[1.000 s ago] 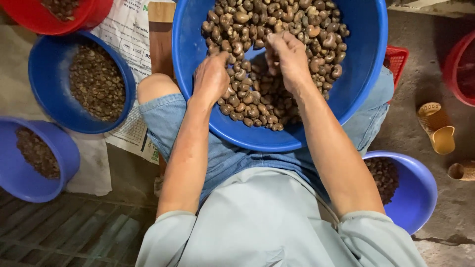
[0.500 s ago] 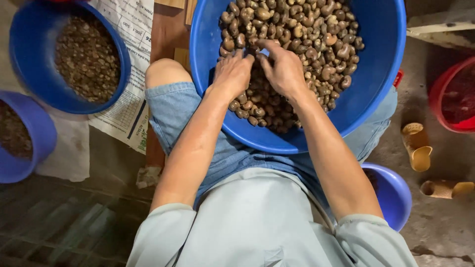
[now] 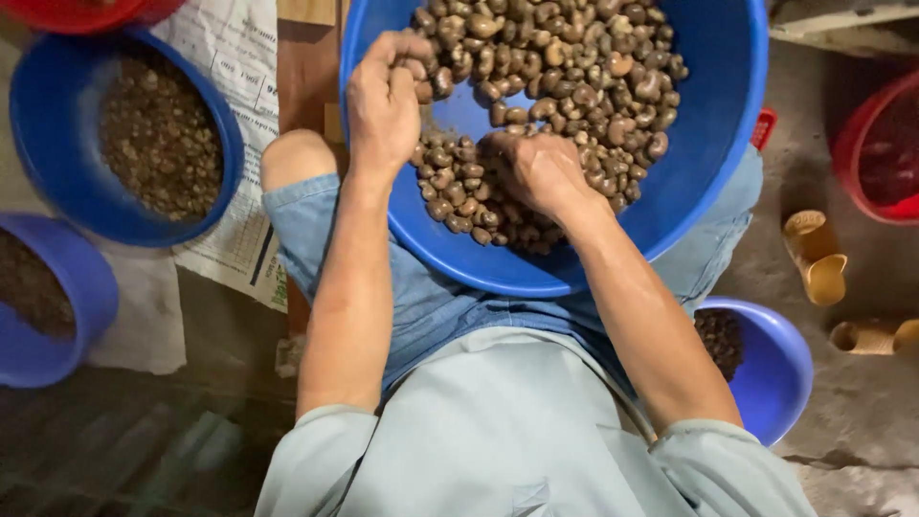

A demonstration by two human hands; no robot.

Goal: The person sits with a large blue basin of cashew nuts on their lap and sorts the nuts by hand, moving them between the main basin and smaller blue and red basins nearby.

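A big blue basin [image 3: 713, 163] rests on my lap, holding a heap of brown raw nuts in their shells [image 3: 574, 72]. My left hand [image 3: 383, 101] is raised over the basin's left side, fingers curled around a few nuts. My right hand [image 3: 541, 172] lies palm down on the nuts near the basin's near edge, fingers buried among them. A bare patch of blue bottom shows between the two hands.
A blue bowl of small brown pieces [image 3: 158, 134] sits on newspaper [image 3: 239, 67] at the left, and another blue bowl [image 3: 48, 306] stands below it. A further blue bowl [image 3: 766, 373] is by my right thigh. Red tubs [image 3: 881, 144] and tan cups [image 3: 814, 254] stand at right.
My left hand has lifted up and to the left, closing on some nuts. My right hand has slid down toward the basin's near edge. The view has shifted a little.
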